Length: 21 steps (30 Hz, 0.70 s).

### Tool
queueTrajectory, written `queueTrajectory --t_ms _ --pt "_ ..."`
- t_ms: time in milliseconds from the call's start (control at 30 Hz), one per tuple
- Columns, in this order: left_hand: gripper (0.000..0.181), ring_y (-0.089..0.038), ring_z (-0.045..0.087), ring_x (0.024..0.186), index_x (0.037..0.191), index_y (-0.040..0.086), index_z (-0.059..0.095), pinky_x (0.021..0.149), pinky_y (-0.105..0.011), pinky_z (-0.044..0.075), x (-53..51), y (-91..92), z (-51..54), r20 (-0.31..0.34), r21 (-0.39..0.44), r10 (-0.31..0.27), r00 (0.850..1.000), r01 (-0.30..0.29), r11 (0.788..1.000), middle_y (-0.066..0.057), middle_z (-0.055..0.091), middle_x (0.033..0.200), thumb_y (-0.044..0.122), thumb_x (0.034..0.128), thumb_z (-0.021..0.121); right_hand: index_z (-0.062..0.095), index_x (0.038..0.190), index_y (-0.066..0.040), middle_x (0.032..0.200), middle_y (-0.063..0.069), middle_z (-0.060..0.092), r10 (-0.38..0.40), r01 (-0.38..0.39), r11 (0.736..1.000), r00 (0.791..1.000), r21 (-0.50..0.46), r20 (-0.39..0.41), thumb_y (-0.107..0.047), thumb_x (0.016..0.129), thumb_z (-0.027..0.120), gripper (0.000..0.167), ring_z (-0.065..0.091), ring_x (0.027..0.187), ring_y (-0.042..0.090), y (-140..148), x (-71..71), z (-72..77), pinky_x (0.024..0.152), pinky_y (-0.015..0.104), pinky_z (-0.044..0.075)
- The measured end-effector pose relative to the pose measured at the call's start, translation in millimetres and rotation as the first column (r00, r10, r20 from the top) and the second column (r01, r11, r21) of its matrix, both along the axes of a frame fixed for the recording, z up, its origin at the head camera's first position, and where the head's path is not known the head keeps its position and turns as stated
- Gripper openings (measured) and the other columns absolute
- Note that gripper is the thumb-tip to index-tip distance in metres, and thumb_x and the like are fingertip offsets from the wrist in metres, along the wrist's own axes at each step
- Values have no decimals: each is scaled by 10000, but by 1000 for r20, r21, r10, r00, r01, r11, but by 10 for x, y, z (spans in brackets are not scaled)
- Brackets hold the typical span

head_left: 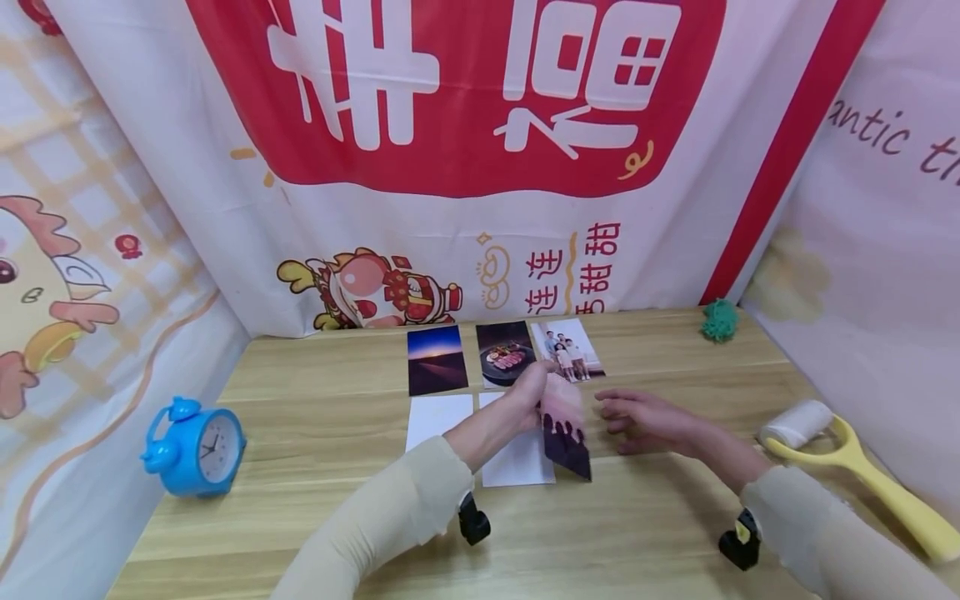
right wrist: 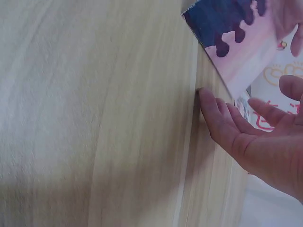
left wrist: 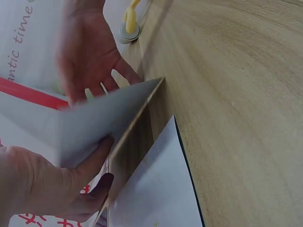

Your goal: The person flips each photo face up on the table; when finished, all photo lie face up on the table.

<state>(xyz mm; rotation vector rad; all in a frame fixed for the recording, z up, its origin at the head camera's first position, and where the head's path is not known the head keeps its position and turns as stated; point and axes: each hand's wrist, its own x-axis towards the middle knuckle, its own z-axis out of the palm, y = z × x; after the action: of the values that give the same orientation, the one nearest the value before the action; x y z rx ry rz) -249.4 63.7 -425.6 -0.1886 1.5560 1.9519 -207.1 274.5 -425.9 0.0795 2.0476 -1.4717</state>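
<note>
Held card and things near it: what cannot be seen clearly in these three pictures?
Head view: lower left corner of the family photo, behind the left hand.
Head view: exact time on the blue clock, dial too small.
Left wrist view: printed side of the held card, turned away.
Right wrist view: part of the held card, cut off by the top edge.

Smooth wood-grained worktop [head_left: 322, 508], bearing a shiny plastic alarm clock [head_left: 180, 462] and smooth paper photo cards [head_left: 437, 360]; creased cloth backdrop [head_left: 465, 175] behind it.
</note>
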Motion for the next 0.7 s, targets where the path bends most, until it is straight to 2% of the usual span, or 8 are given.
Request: queueTrajectory --t_ms 133,233,300,367,467,533,600,700 --pt "603 -332 634 1146 1523 26 335 1073 -549 553 15 29 -23 -48 -34 55 997 -56 998 -263 564 1358 156 964 521 312 1591 11 1180 125 599 -29 30 999 999 46 -19 -246 1091 480 587 580 1046 193 23 -27 -10 863 372 618" --pt "746 -443 553 1316 1577 81 235 1078 -642 524 39 52 -48 -80 -84 56 995 -63 994 -301 413 1534 72 912 574 402 1553 12 1324 236 621 95 -62 978 983 199 -157 -236 1046 584 593 630 1111 259 23 -27 -33 921 419 597" --pt "787 -448 504 1386 1598 49 253 1109 -625 510 54 59 -68 -108 -119 28 994 -40 992 -291 364 1596 34 883 581 473 1513 18 1356 301 618 216 -126 939 940 321 -263 -234 991 676 614 658 1119 327 10 -19 -53 922 451 594" --pt "732 -428 486 1407 1555 -19 332 1131 -609 498 67 66 -86 -146 -167 -8 989 -17 986 -277 379 1599 17 866 576 538 1467 21 1203 320 664 339 -171 887 872 429 -354 -250 939 747 629 675 1012 367 -16 -15 -71 849 460 580" --pt "691 -388 522 1388 1513 -86 409 1126 -544 526 85 73 -99 -216 -276 -81 973 18 961 -273 436 1584 29 858 594 587 1429 9 1205 308 663 478 -202 815 765 544 -431 -270 879 818 659 647 1059 423 -47 10 -93 910 554 556" --pt "671 -360 566 1334 1489 -95 451 1075 -486 565 94 80 -103 -270 -379 -144 952 33 925 -263 482 1564 51 856 620 604 1418 -18 1324 305 633 536 -196 769 716 608 -447 -299 855 843 674 599 1183 470 -62 33 -99 1007 621 502" --pt "661 -326 616 1251 1475 -85 492 1006 -433 584 100 79 -107 -322 -498 -230 918 42 866 -246 537 1534 87 854 640 610 1421 -49 1497 299 540 575 -177 724 689 667 -441 -332 834 861 698 501 1342 509 -69 63 -104 1104 690 423" --pt "388 -244 672 955 1151 -33 710 773 -345 580 -3 91 -289 -404 -688 -407 819 21 726 -163 736 1208 153 815 657 607 1438 -98 1560 264 497 598 -175 680 694 712 -401 -357 831 864 708 466 1368 504 -74 79 -114 1108 667 430"
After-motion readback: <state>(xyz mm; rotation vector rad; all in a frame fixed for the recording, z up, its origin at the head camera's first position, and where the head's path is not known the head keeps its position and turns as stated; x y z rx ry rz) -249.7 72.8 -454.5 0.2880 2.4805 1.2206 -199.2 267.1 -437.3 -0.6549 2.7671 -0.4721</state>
